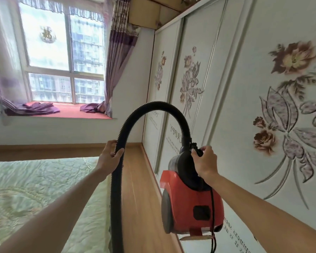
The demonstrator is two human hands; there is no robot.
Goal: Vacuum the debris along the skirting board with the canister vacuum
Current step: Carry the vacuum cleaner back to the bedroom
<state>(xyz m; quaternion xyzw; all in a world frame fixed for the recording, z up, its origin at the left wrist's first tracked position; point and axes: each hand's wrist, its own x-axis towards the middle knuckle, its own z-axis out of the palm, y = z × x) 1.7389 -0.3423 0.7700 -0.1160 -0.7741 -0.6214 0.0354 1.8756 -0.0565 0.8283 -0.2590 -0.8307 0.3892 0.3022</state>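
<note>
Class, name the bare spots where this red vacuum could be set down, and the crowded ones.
Free: the floor strip between bed and wardrobe; the window seat, midway between bunched curtains. Crowded: the strip's near end, where vacuum and hose hang.

Bare left hand [109, 158], bare right hand [205, 162]

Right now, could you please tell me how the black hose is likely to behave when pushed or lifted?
The hose probably flexes rather than stays stiff: it arches between the left hand and the canister vacuum. Its ribbed surface should resist slipping in a grip. It likely springs back rather than hanging limp, since the arch holds a smooth curve.
</note>
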